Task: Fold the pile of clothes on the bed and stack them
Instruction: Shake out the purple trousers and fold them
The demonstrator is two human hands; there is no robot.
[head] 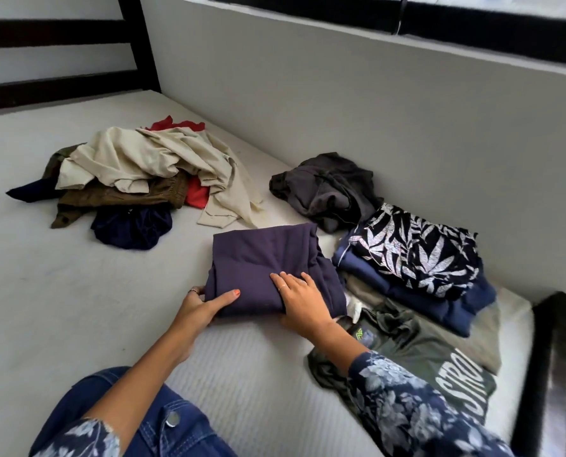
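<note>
- Purple fabric, the folded garment (268, 268), lies on the mattress (60, 308); we take it as our landmark.
- On its near left corner the left hand (206, 303) grips the edge, thumb on top, fingers tucked beneath.
- On its near right part the right hand (299, 300) presses flat, fingers spread.
- Right of it we see the stack (416, 258), a leaf-print piece on navy, with a green printed shirt (440, 354) nearer us.
- Beyond it lies a crumpled dark grey garment (327, 189).
- Beyond it to the left, the unfolded pile (136, 176) waits.
- We judge the task near half done: this piece still needs stacking.
</note>
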